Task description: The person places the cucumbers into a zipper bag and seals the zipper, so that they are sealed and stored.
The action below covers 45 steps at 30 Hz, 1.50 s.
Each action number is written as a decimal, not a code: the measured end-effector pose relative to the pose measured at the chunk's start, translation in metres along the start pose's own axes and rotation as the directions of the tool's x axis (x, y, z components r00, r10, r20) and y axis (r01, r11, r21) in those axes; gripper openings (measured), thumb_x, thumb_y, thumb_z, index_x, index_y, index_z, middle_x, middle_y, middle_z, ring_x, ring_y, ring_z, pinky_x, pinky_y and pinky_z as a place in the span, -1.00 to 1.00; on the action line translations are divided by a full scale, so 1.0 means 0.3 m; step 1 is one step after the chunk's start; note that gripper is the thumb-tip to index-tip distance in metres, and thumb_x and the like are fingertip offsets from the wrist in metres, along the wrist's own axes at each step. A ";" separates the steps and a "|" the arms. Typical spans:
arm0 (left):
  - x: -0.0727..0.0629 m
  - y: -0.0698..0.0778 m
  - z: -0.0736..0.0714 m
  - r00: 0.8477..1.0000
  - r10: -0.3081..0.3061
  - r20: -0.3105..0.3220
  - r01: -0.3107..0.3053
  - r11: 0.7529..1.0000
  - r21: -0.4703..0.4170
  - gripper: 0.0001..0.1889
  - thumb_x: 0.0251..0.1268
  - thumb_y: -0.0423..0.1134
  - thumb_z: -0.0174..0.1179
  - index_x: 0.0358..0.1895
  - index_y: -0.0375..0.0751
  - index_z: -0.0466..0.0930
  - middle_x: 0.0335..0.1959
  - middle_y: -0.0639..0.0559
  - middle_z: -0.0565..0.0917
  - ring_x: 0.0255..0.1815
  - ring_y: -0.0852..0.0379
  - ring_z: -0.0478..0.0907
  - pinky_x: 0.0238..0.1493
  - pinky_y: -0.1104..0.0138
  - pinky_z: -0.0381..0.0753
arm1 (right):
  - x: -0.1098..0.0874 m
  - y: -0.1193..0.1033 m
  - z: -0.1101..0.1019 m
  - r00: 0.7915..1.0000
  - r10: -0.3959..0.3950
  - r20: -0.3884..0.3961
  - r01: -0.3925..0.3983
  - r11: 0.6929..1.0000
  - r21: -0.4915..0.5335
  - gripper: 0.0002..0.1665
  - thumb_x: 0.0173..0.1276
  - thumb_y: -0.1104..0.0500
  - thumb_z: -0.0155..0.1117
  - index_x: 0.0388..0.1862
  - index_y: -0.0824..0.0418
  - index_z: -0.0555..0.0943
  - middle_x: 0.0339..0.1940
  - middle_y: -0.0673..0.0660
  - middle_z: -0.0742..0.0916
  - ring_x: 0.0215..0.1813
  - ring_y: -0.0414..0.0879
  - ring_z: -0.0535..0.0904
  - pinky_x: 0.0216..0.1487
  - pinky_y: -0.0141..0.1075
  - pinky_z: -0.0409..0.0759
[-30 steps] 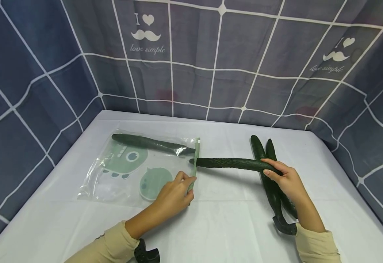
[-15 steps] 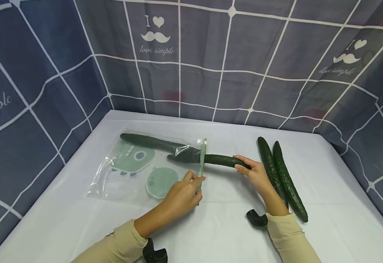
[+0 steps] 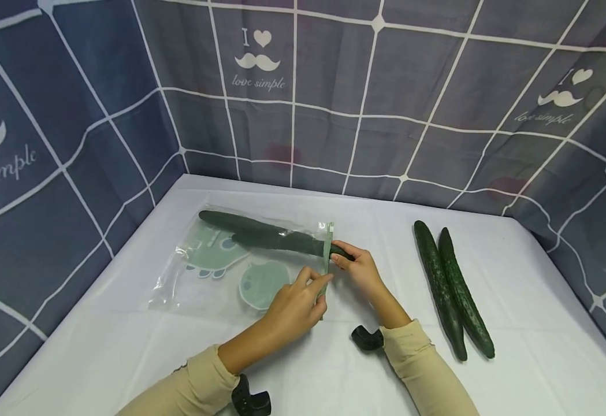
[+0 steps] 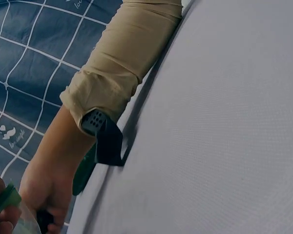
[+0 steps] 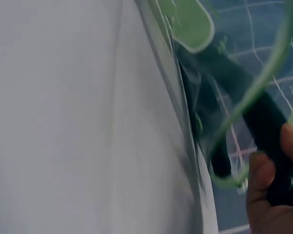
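White cloth covers the worktop (image 3: 308,370), and in the head view here's the clear bag (image 3: 240,260), flat towards the far left corner, its green strip (image 3: 327,245) turned to the right edge! The left hand (image 3: 292,300) has that strip pinched, close to its near end. Up at the mouth, the right hand (image 3: 360,268) grips the tail of the held cucumber (image 3: 294,246), nearly all of it inside the bag, and right alongside it in there lies the bagged cucumber (image 3: 230,221), nearer the far edge. Out by the right edge, well apart from the bag, the inner loose cucumber (image 3: 439,289) and the outer loose cucumber (image 3: 466,292) lie side by side. Beyond the far edge hangs a blue-grey curtain (image 3: 334,69), white grid and all.

Over to the left wrist: fingertips clamp the green strip low in the left corner, and the right arm reaches past in its tan sleeve (image 4: 117,53), a black wrist device (image 4: 107,139) at the cuff.

Right wrist now, and it's tight! Thumb and finger wrap the dark cucumber, the strip looping blurred around it, a pale green print (image 5: 194,27) above.
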<state>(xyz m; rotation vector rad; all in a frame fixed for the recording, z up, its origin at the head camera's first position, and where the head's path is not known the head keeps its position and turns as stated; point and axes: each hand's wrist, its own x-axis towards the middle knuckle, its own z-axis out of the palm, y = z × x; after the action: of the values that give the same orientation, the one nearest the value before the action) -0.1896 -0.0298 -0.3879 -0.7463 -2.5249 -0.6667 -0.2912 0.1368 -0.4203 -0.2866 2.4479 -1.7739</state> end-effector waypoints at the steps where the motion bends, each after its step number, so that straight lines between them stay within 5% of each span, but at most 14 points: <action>1: 0.000 0.001 0.000 1.000 0.004 -0.005 -0.004 1.000 -0.001 -0.64 0.06 -0.36 0.16 0.00 -0.26 0.58 -0.24 -0.03 0.49 -0.79 0.44 -0.02 -0.78 0.61 0.01 | 0.003 0.003 0.011 1.000 -0.005 0.002 0.005 1.000 -0.029 -0.54 0.26 0.21 0.17 0.16 0.26 0.49 -0.13 0.25 0.66 -0.22 -0.04 0.56 -0.16 -0.25 0.54; 6: -0.004 0.002 0.003 1.000 0.014 0.002 -0.014 1.000 0.005 -0.64 0.04 -0.36 0.18 -0.01 -0.26 0.59 -0.25 -0.03 0.49 -0.79 0.43 0.00 -0.78 0.60 0.02 | 0.006 0.022 0.039 0.997 -0.076 -0.002 0.071 0.944 -0.322 -0.53 0.21 0.22 0.21 0.12 0.30 0.51 0.03 0.27 0.63 0.03 0.10 0.57 -0.01 -0.10 0.53; 12: -0.011 0.000 0.010 0.999 0.023 0.033 -0.024 0.999 0.032 -0.64 0.03 -0.34 0.19 -0.02 -0.26 0.59 -0.26 -0.03 0.50 -0.78 0.40 0.09 -0.76 0.60 0.06 | 0.004 0.018 0.033 0.988 -0.134 0.076 0.154 0.839 -0.522 -0.55 0.17 0.20 0.27 0.08 0.25 0.56 -0.15 0.24 0.67 -0.16 0.04 0.58 -0.15 -0.11 0.53; 17: -0.010 -0.003 0.012 0.999 0.024 0.033 -0.026 0.999 0.037 -0.65 0.04 -0.35 0.19 -0.02 -0.25 0.59 -0.25 -0.02 0.49 -0.79 0.40 0.03 -0.76 0.59 0.05 | 0.010 -0.001 -0.001 0.983 -0.110 0.148 0.173 0.830 -0.531 -0.42 0.13 0.16 0.32 0.17 0.25 0.49 -0.17 0.23 0.62 -0.13 0.06 0.56 -0.11 -0.10 0.53; 22: -0.008 -0.003 0.018 0.998 0.023 0.062 -0.025 0.999 0.033 -0.65 0.06 -0.33 0.18 -0.01 -0.24 0.59 -0.24 -0.02 0.49 -0.78 0.39 0.08 -0.75 0.58 0.08 | 0.008 -0.002 -0.053 0.977 -0.055 0.205 0.157 0.839 -0.521 -0.33 0.13 0.15 0.32 0.25 0.25 0.40 -0.09 0.24 0.61 -0.26 -0.03 0.52 -0.33 -0.27 0.50; 29: -0.010 -0.002 0.027 0.997 0.027 0.072 -0.030 0.999 0.040 -0.65 0.04 -0.34 0.18 -0.02 -0.24 0.59 -0.25 -0.02 0.50 -0.78 0.38 0.13 -0.75 0.58 0.09 | -0.006 0.003 -0.126 0.969 0.019 0.247 0.101 0.881 -0.463 -0.35 0.18 0.22 0.26 0.27 0.27 0.35 -0.09 0.27 0.60 -0.47 -0.14 0.51 -0.50 -0.33 0.50; 40: -0.018 -0.002 0.049 0.997 0.044 0.061 -0.047 0.998 0.040 -0.65 0.00 -0.35 0.19 -0.05 -0.25 0.61 -0.28 -0.02 0.51 -0.80 0.39 0.11 -0.76 0.59 0.08 | 0.009 0.042 -0.162 0.966 0.022 0.257 0.113 0.859 -0.499 -0.79 0.26 0.23 0.17 -0.18 0.30 0.62 -0.42 0.12 0.67 -0.44 -0.17 0.50 -0.39 -0.34 0.46; 45: -0.021 -0.002 0.059 0.997 0.064 0.039 -0.066 0.996 0.060 -0.66 -0.02 -0.38 0.18 -0.08 -0.25 0.63 -0.30 -0.02 0.51 -0.83 0.38 0.11 -0.76 0.60 0.05 | 0.021 0.052 -0.138 0.975 0.000 0.223 0.113 0.863 -0.492 -0.82 0.29 0.20 0.13 -0.27 0.28 0.63 -0.57 0.06 0.64 -0.52 -0.19 0.47 -0.36 -0.31 0.44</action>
<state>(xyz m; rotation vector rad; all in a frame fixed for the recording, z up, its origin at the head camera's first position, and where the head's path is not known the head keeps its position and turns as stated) -0.1895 -0.0229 -0.4055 -0.8221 -2.5308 -0.5561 -0.3068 0.1787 -0.4218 -0.5658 2.7115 -1.0126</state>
